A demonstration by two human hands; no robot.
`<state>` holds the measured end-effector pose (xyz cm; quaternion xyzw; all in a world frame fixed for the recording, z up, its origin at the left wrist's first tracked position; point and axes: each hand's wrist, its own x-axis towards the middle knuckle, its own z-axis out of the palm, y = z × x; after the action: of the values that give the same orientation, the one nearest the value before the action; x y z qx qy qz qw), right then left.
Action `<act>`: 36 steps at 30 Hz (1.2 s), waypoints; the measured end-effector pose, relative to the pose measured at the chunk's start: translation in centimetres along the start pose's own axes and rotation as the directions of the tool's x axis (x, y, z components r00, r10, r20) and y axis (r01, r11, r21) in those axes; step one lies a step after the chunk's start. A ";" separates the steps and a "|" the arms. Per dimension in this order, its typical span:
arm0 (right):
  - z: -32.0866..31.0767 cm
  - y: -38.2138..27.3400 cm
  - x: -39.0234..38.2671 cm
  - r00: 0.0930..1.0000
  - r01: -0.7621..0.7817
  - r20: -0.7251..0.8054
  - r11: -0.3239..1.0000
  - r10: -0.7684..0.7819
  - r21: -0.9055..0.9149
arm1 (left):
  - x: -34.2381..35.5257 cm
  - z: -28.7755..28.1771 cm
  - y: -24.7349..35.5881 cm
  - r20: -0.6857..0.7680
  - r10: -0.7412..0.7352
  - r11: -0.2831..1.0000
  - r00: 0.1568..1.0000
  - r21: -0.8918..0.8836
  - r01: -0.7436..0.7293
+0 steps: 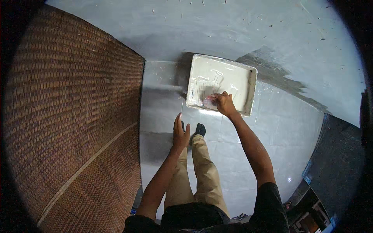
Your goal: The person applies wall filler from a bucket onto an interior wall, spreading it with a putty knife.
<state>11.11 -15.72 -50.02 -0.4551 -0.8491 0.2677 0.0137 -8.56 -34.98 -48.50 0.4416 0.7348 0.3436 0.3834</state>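
Note:
My right hand (225,103) is over the near side of a shallow rectangular tray (253,89). Its fingers are closed on a see-through, pinkish plastic piece (209,101), whose exact kind I cannot make out. Creamy white paint (229,73) covers the tray's bottom, and a ribbed area shows through at the left. White smears coat the tray's rim. To the left and nearer to me, my left hand (181,131) hangs in the air above my feet, fingers apart and holding nothing.
Behind the tray rises a pale wall (163,23) with a darker grey patch (268,64) low down. A brown woven mat (77,97) stands along the left. Light grey tiles (248,136) make up the floor. A dark panel (338,163) is at the right.

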 end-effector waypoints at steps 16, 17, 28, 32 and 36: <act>-2.3 2.5 1.7 0.946 -0.306 0.222 0.874 0.236 0.377 | -1.3 -3.8 1.6 -0.002 -0.084 0.996 0.996 0.030 0.084; -2.9 2.9 1.3 0.950 -0.298 0.206 0.877 0.234 0.377 | -1.4 -4.1 1.9 -0.002 -0.081 0.997 0.997 0.021 0.081; -15.5 -2.9 -5.9 0.915 -0.360 0.323 0.124 0.243 0.925 | 1.1 -9.4 12.0 -0.015 0.167 0.984 0.986 -0.053 -0.168; -22.6 -7.5 -8.0 0.953 -0.153 0.158 -0.038 0.259 0.988 | 3.7 -11.9 18.6 -0.021 0.259 0.958 0.966 -0.122 -0.259; -30.3 -13.1 -9.7 0.954 0.096 -0.077 -0.051 0.289 0.994 | 6.8 -14.8 25.3 -0.093 0.450 0.884 0.888 -0.092 -0.457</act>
<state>14.84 -15.69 -15.83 -0.3941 -0.3462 0.7338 0.4317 -13.77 -21.80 -22.00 0.5670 0.6035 0.4792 0.2910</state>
